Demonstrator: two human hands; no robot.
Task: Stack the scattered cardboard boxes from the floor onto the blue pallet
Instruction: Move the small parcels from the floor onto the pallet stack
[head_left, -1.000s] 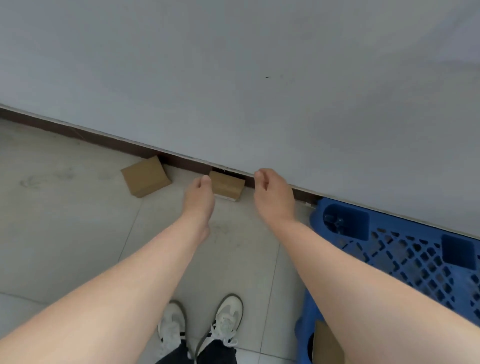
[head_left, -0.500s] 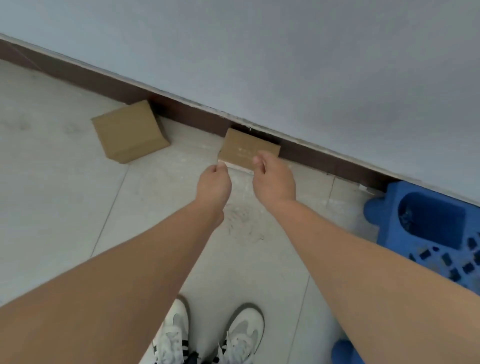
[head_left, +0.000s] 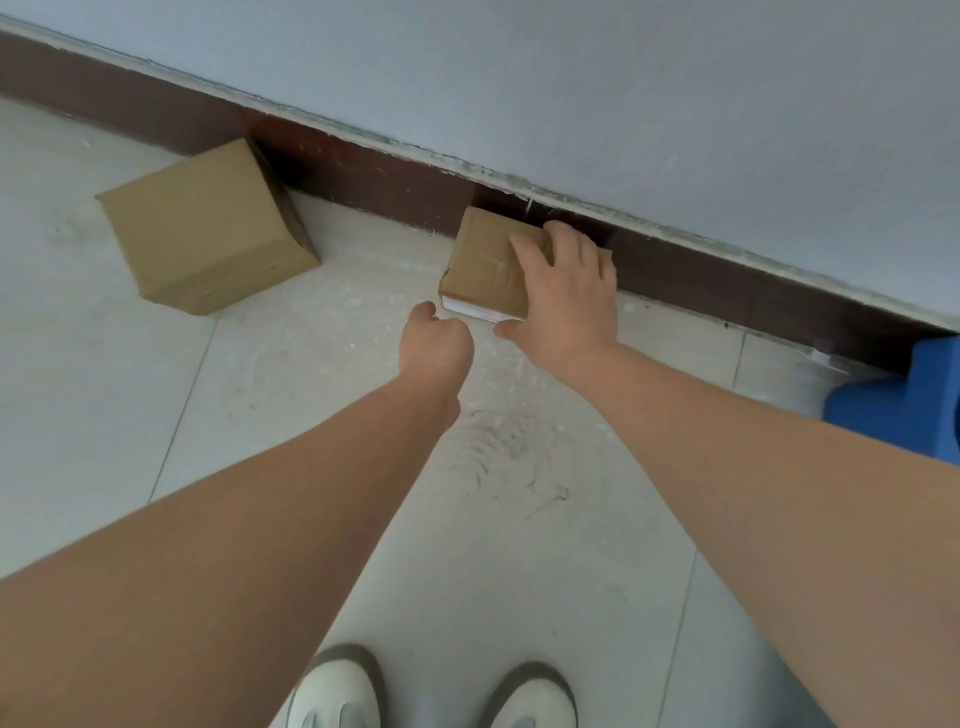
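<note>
While against skirting (head_left: 363, 176), taped box (head_left: 483, 265) in right hand (head_left: 566, 296).

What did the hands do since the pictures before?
The right hand reached forward and took hold of the small cardboard box by the wall, gripping across its top. The left hand stayed curled just short of it, holding nothing. The larger cardboard box did not move.
</note>
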